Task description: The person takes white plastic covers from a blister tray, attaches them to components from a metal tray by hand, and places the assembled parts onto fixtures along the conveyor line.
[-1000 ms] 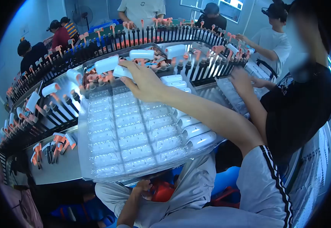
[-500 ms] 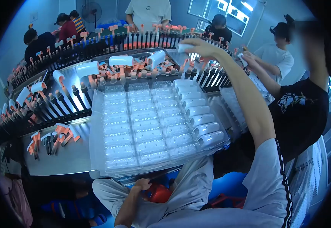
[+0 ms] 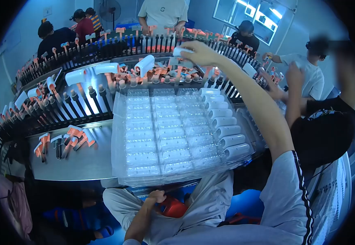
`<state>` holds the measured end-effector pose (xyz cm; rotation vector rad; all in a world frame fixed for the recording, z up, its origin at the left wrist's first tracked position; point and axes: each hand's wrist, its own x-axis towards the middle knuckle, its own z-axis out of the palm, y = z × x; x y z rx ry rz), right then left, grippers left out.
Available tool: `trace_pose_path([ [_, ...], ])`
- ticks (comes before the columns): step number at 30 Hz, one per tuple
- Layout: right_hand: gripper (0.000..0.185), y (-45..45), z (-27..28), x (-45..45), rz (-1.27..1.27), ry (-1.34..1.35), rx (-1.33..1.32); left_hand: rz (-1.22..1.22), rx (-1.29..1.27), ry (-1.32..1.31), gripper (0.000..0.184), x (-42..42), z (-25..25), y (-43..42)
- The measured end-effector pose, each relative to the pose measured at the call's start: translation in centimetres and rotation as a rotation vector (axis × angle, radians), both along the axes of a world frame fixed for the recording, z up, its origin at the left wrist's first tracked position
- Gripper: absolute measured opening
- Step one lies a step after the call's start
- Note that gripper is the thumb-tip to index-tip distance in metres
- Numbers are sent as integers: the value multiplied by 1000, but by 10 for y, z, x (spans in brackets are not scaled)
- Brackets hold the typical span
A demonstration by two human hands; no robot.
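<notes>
My right hand [image 3: 200,54] reaches over the far edge of the clear blister tray [image 3: 143,143], its fingers closed on a white curved cover [image 3: 181,52]. My left hand [image 3: 157,197] rests low near my lap beside a red object [image 3: 175,207]; its fingers are curled, and whether they hold anything is too small to tell. The tray's right column carries several white covers [image 3: 228,130]; its other columns show bare clear pockets. Beyond the tray, white covers [image 3: 145,65] sit on orange holders in the line of black posts [image 3: 94,96].
Orange-headed pieces [image 3: 75,136] lie on the metal table [image 3: 63,167] at left. A curved conveyor of black posts spans the front, with a bin of orange pieces [image 3: 161,73] inside. A co-worker in black [image 3: 324,130] reaches in at right; other people stand or sit beyond.
My right hand has moved from the tray's far edge to the right, then slightly back left, with a white cover in it. The view has shifted. My left hand stays low.
</notes>
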<state>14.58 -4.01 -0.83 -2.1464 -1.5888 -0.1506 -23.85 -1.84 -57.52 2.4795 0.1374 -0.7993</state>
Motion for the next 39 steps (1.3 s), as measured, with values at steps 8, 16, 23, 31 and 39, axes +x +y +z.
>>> trace_pose_path([
  [8, 50, 49, -31, -88, -59, -386, -119, 35, -10, -10, 44, 1, 21, -3],
  [16, 64, 32, -2, -111, 87, -431, 330, 19, 20, 12, 43, -1, 17, -4],
  [23, 19, -101, -49, -47, -190, -151, -253, 34, -52, -82, 42, -1, 36, -11],
  [31, 27, -91, -41, -52, -63, -386, -161, -12, -16, -56, 43, -8, 7, -10],
  [39, 28, 126, -6, -147, 382, -267, 377, -27, -6, -60, 43, 0, 20, -7],
])
